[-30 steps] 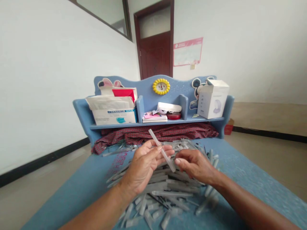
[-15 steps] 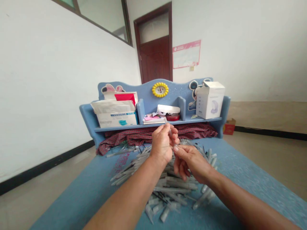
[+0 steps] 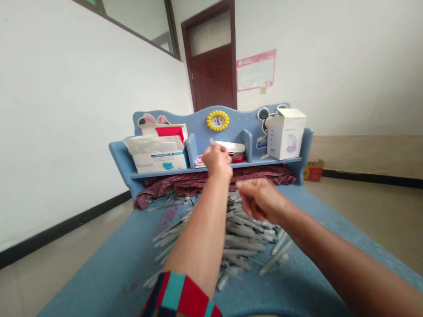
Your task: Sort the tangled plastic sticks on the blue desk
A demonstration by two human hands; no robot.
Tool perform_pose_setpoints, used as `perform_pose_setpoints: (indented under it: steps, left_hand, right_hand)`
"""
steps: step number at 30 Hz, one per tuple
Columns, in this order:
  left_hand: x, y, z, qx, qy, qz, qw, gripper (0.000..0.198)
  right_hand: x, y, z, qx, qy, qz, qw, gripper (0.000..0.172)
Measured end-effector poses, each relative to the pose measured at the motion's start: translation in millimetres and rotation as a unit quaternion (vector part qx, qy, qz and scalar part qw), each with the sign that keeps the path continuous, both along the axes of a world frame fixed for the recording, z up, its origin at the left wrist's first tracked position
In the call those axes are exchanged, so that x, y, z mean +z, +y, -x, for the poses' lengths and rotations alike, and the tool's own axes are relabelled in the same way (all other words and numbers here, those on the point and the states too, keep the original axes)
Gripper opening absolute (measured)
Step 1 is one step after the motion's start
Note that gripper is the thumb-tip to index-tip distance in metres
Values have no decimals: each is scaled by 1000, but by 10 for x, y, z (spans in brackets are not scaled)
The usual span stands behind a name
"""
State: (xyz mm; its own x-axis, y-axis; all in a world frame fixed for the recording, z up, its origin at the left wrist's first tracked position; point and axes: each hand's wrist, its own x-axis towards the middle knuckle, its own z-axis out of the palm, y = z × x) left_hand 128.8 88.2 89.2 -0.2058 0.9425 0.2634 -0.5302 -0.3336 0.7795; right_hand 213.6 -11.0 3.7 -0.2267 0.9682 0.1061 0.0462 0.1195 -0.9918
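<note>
Tube pile (image 3: 243,242) in my feed, above it left hand (image 3: 217,158) clamped on tube (image 3: 211,141), right hand (image 3: 261,199), grip I cannot determine.

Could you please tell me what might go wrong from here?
Only a bit of the pale piece shows past the left hand, so the grip is hard to check; it might slip.

The plaid sleeve shows beside the loose pile of translucent tubes on the blue table; it could snag or scatter some.

The left hand overlaps the blue shelf in this view; depth is hard to judge, but it might bump the white case there.
</note>
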Motion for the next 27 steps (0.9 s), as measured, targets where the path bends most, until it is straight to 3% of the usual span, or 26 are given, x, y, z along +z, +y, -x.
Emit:
perform_pose_setpoints:
  steps: [2, 4, 5, 6, 7, 9, 11, 16, 21, 24, 27]
  left_hand:
    - [113, 55, 255, 36, 7, -26, 999, 23]
    - [97, 40, 496, 40, 54, -62, 996, 16]
    - [34, 10, 590, 41, 177, -108, 977, 13]
    - [-58, -28, 666, 37, 313, -136, 939, 14]
    - [-169, -69, 725, 24, 447, -143, 882, 15]
    - [-402, -139, 809, 21, 659, -160, 735, 20]
    - [-597, -185, 873, 12, 723, -169, 670, 20]
    - [-830, -250, 996, -11, 766, -178, 617, 14]
    - [-758, -186, 1242, 26, 768, -178, 615, 23]
    - [-686, -19, 1566, 85, 783, -121, 605, 24]
    - [-752, 169, 1907, 116, 806, -64, 577, 19]
  right_hand:
    - [-97, -89, -105, 31, -90, 6, 995, 41]
    - [-169, -60, -299, -66, -156, -28, 985, 39]
    - [-189, 4, -416, -124, -201, -61, 970, 38]
    - [-202, 91, -535, -162, -257, -83, 949, 37]
    - [-211, 192, -642, -174, -327, -92, 924, 36]
    - [-236, 392, -790, -204, -410, -94, 884, 33]
    - [-283, 545, -822, -217, -442, -87, 866, 31]
    - [-391, 716, -600, -219, -482, -79, 845, 30]
    - [-378, 801, -424, -241, -495, -94, 829, 36]
    - [-413, 793, -419, -239, -486, -116, 832, 38]
    - [-468, 736, -444, -229, -458, -130, 849, 38]
